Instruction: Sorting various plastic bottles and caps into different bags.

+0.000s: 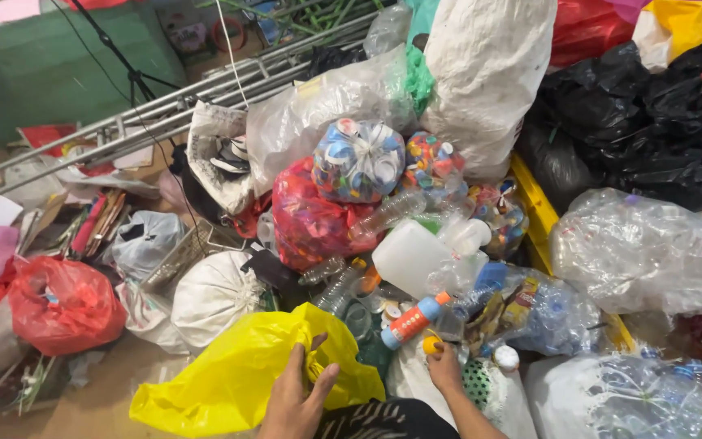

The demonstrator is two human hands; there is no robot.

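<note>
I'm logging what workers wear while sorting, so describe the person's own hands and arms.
Both are bare: the left hand and right hand wear no gloves, and no rings, watch or bracelet can be seen. The right forearm is uncovered as far as the frame's bottom edge, with no sleeve in view. Only the left wrist shows, also uncovered. Fingernails look short and unpainted.

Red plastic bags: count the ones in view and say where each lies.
3. One red bag lies at the left edge, one red bag of scraps sits mid-pile under the bag of caps, one red sack is at top right. Others may be buried.
</note>
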